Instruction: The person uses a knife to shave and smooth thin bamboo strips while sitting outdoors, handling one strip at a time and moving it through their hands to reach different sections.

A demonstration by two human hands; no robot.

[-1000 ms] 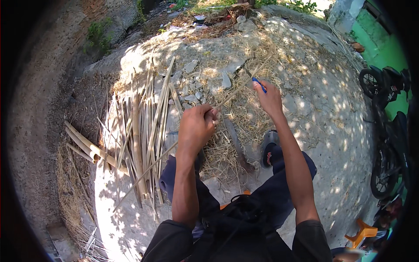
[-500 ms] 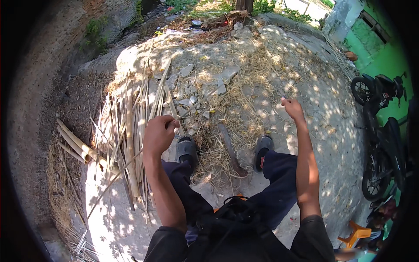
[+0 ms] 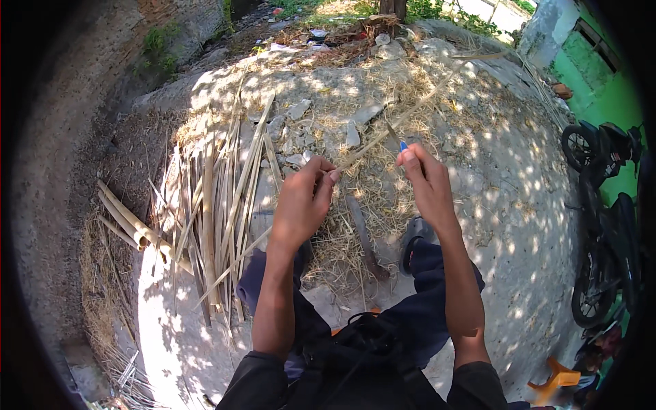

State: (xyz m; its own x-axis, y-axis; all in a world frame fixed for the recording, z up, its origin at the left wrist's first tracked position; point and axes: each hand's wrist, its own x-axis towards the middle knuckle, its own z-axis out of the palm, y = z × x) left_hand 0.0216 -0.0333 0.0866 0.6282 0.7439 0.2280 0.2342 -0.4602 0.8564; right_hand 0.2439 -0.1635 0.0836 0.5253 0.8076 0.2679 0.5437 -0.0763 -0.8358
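My left hand (image 3: 299, 208) is closed on a long, thin bamboo strip (image 3: 414, 109), thumb against the fingers. The strip slants away to the far right and bends near its end; its other end sticks out behind the left wrist. In my right hand (image 3: 430, 188) is a small knife (image 3: 392, 133) with a blue handle, the blade pointing up and to the left, close to the strip. Whether the blade touches the strip I cannot tell. On the ground between my feet lies a long, dark, flat blade with a brown handle (image 3: 369, 249), among pale shavings (image 3: 335, 256).
A heap of split bamboo strips (image 3: 209, 205) lies on the left, with thicker bamboo poles (image 3: 123, 217) beside it. Broken stones (image 3: 298, 109) are ahead. Parked motorcycles (image 3: 598, 232) stand along the green wall at right, near an orange plastic chair (image 3: 557, 376).
My hands have come closer together, the left moving right and the right moving left. The strip now reaches farther to the upper right, and the blue-handled knife shows clearly.
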